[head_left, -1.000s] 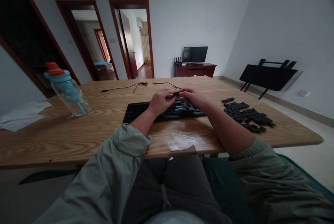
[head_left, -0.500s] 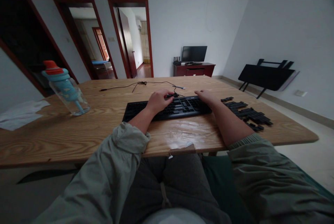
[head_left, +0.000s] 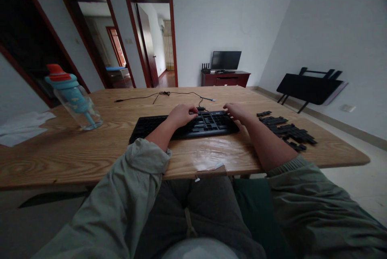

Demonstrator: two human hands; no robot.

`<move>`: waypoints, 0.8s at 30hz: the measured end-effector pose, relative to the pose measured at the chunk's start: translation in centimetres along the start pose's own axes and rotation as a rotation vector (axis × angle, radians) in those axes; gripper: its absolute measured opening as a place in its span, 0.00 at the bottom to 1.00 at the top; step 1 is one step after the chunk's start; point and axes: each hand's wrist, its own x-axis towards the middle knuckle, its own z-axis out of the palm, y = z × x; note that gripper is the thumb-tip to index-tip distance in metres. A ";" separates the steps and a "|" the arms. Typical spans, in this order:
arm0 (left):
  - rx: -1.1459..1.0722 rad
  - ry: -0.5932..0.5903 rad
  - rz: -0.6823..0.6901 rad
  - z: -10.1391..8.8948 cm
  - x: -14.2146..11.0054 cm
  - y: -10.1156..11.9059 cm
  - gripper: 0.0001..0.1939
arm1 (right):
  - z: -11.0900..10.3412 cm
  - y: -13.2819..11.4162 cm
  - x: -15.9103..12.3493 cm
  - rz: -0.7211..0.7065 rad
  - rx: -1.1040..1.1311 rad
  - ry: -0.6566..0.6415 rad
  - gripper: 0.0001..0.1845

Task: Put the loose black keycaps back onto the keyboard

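A black keyboard lies flat on the wooden table in front of me, with gaps showing among its keys. My left hand reaches over its middle, fingers and thumb drawn together at the upper keys; whatever is between them is too small to make out. At the keyboard's right end is my right hand, its fingers apart and nothing visible in them. Several loose black keycaps lie on the table to the right of that forearm.
Behind the keyboard runs a thin black cable with a knotted bundle. A clear bottle with a red and blue top stands at the left, beside white tissue paper. The table has its front edge close to my lap.
The keyboard has shifted left and turned slightly. The dark and red bit seen at my left fingertips earlier no longer shows. My right fingers have spread, off the keyboard's far corner.
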 end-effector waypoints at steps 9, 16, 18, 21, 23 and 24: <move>0.003 -0.090 0.004 0.4 -0.1 -1.5 0.09 | 2.1 -2.2 -1.7 -0.468 -0.117 0.032 0.18; 0.133 -0.122 0.048 2.0 0.3 -1.4 0.13 | 4.7 -3.3 -2.5 -0.689 -0.265 -0.186 0.17; 0.188 -0.139 0.069 2.3 0.5 -1.4 0.13 | 4.8 -3.1 -2.3 -0.701 -0.269 -0.184 0.17; 0.216 -0.160 0.090 2.3 0.6 -1.5 0.14 | 4.8 -2.9 -2.1 -0.731 -0.262 -0.168 0.16; 0.208 -0.165 0.100 2.3 0.6 -1.5 0.15 | 4.9 -2.8 -2.0 -0.752 -0.246 -0.151 0.14; 0.198 -0.163 0.102 2.2 0.6 -1.5 0.14 | 5.0 -2.8 -2.0 -0.756 -0.236 -0.144 0.13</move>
